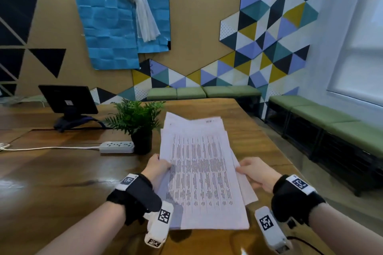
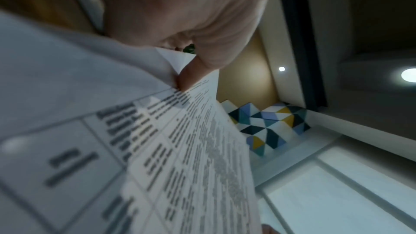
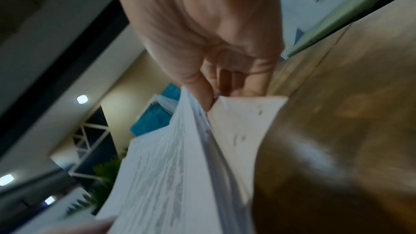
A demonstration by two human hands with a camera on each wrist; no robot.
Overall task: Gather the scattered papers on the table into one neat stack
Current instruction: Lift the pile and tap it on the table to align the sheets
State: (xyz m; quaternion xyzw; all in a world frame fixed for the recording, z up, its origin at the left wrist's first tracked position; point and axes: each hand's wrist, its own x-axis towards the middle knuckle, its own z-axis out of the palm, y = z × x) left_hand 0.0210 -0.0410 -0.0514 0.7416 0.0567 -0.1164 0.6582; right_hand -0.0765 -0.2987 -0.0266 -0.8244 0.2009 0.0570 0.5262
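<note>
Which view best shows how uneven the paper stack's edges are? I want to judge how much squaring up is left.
The head view: the whole paper stack shows, its sheets fanned at the far end and right side, between the left hand and right hand. The left wrist view shows only blurred print close up; the right wrist view shows one splayed edge.

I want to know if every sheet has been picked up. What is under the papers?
Under the papers, gripped by the left hand and right hand, only the wooden table shows; the covered part is hidden.
</note>
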